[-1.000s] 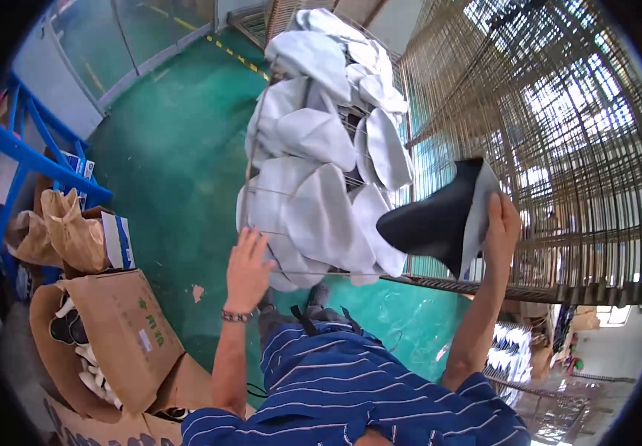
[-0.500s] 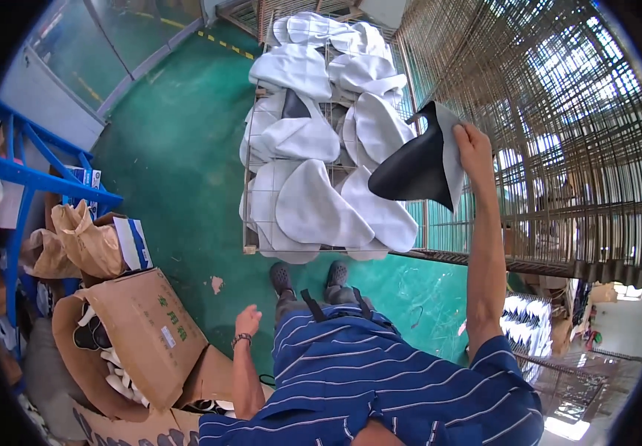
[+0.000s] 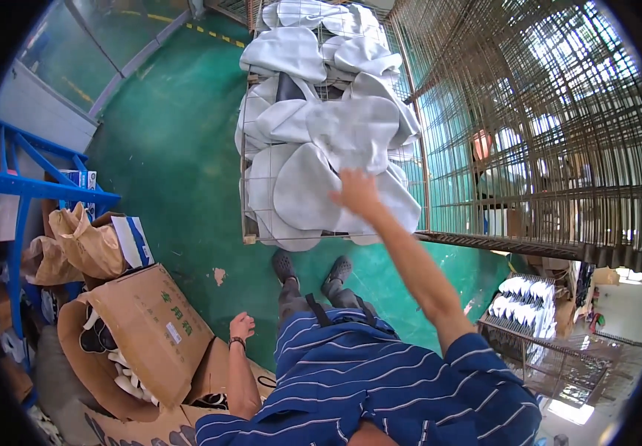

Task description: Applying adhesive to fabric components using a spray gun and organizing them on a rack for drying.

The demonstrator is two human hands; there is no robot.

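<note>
Clock read from the shoes point(image 3: 285, 267), 12 straight ahead; left hand point(image 3: 243, 325) hung at 8, loosely curled, partly open, nothing seen in it, near the open carton point(image 3: 150, 327); the wire rack point(image 3: 249, 239) began just past the shoes, at 12; right hand point(image 3: 356, 192) was over it at 1, blurred, fingers at the near edge of a pale grey piece point(image 3: 358, 123); couldn't tell how far open, or whether it pinched or only touched; that piece lay over other pale pieces point(image 3: 310, 189), overlapping them; it looked thin and bendy, so a light touch, edge kept unfolded, probably suited best; dragging could have shifted the ones beneath; tall rack point(image 3: 469, 67) stood close along the right side, at 2, so little elbow room there; green floor point(image 3: 165, 156) at 10 gave the wider side for moving; blue frame point(image 3: 46, 186) bounded it at 9 to 10.
</note>
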